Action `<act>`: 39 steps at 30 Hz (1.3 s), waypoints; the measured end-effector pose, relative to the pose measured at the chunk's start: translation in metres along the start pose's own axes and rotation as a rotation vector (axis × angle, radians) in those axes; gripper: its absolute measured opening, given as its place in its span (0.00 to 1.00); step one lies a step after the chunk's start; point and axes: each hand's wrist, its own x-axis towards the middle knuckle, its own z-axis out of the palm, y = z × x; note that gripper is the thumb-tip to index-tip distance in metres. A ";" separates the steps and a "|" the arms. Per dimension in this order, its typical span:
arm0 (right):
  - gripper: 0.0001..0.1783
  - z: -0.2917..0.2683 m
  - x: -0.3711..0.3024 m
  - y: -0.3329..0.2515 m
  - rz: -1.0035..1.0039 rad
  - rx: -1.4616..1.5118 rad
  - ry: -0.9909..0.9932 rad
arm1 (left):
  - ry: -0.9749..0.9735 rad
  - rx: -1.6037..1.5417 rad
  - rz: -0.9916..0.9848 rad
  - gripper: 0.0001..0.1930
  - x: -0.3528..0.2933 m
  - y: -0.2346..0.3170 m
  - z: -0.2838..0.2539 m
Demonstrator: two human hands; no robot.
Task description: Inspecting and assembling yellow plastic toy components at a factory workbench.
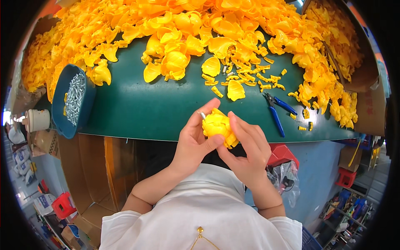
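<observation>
Between both hands, just in front of the table's near edge, is a rounded yellow plastic part (pixel 217 126) made of overlapping curved pieces. My left hand (pixel 192 139) grips its left side, thumb across the front. A small silver metal pin (pixel 202 115) sticks out by the left fingers, at the part's upper left. My right hand (pixel 248 143) closes on the other side of it, with the fingertips at the top right edge. Beyond the hands lie loose curved yellow pieces (pixel 236 90) and small yellow strips (pixel 216 91). Blue-handled nippers (pixel 276 114) rest to the right.
A heap of yellow plastic parts (pixel 175 62) covers the far side of the green table (pixel 125 100). On the left edge stands a blue bin (pixel 60 110) holding silver pins (pixel 75 98). Cardboard boxes (pixel 368 104) flank the table. Below are an open carton (pixel 83 171) and a red stool (pixel 63 205).
</observation>
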 end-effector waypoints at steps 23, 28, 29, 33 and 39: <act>0.30 -0.004 0.005 0.006 -0.138 -0.020 -0.021 | -0.112 -0.079 -0.167 0.32 -0.003 0.014 -0.003; 0.30 -0.006 0.008 0.008 -0.120 0.021 -0.037 | -0.140 -0.096 -0.155 0.33 -0.004 0.014 -0.001; 0.30 -0.007 0.008 0.009 -0.109 0.026 -0.041 | -0.138 -0.097 -0.166 0.34 -0.002 0.017 0.001; 0.31 -0.019 0.012 0.023 -0.056 0.144 -0.044 | -0.122 -0.074 0.003 0.41 -0.005 0.011 0.006; 0.32 -0.029 0.020 0.009 0.212 0.498 -0.181 | -0.353 0.065 0.119 0.28 0.009 0.015 -0.025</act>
